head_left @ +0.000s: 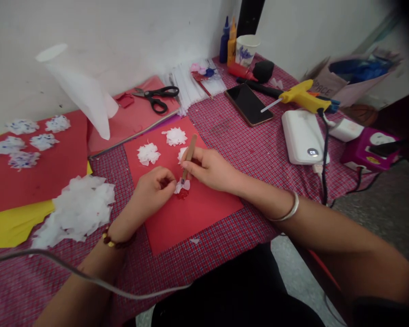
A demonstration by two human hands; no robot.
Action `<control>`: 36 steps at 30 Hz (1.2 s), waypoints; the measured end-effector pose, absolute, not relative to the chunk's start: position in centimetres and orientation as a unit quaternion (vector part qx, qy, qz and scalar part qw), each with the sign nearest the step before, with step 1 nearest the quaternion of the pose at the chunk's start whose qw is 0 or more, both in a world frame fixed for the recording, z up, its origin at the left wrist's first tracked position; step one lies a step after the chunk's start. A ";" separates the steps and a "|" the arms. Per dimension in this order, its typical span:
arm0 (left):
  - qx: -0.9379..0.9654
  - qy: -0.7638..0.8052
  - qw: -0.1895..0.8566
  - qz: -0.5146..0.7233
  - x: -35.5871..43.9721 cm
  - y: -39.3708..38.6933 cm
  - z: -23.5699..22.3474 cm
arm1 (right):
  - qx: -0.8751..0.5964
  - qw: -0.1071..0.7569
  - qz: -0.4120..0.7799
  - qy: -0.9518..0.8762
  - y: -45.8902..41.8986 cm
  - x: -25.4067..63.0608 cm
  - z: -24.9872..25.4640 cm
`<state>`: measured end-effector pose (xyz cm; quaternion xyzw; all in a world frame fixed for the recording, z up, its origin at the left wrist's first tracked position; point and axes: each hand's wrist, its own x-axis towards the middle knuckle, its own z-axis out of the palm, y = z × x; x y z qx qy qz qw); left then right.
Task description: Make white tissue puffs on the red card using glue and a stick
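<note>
My right hand (209,168) is closed around a slim wooden stick (190,156), tilted with its bluish tip down on small white pieces (183,185). These lie on a shiny red patch (182,195), apparently wet glue, on a red sheet (194,222). My left hand (155,190) is pinched beside the white pieces, its fingertips at their edge; anything between them is too small to make out. Fluffy white clusters (148,154) sit on the sheet's far part, one partly hidden behind my right fingers. Left of my left hand lies a heap of white cut pieces (83,206).
Black-handled scissors (160,95), a phone (248,104), a yellow glue gun (301,96) and a white power bank (301,137) lie beyond the sheet. Blue-specked clusters (23,159) rest on another red sheet (3,181). A pale cable (98,282) crosses the foreground.
</note>
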<state>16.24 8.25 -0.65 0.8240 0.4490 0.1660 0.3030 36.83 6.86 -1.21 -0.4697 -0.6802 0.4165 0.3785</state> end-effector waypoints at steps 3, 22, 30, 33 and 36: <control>0.805 0.452 0.337 0.184 16.2 8.3 -0.6 | -0.445 0.377 0.432 -0.687 6.8 36.9 -1.1; 0.848 0.431 0.266 0.159 11.1 5.3 0.2 | -0.470 0.338 0.376 -0.723 6.4 37.6 0.2; 0.854 0.388 0.282 0.200 14.0 6.6 -1.1 | -0.442 0.382 0.393 -0.710 6.5 37.5 -0.1; 0.845 0.394 0.289 0.215 14.4 6.8 -1.3 | -0.481 0.381 0.367 -0.699 6.6 37.9 0.4; 0.833 0.409 0.300 0.223 14.6 6.8 -1.4 | -0.528 0.355 0.337 -0.694 6.7 38.2 0.5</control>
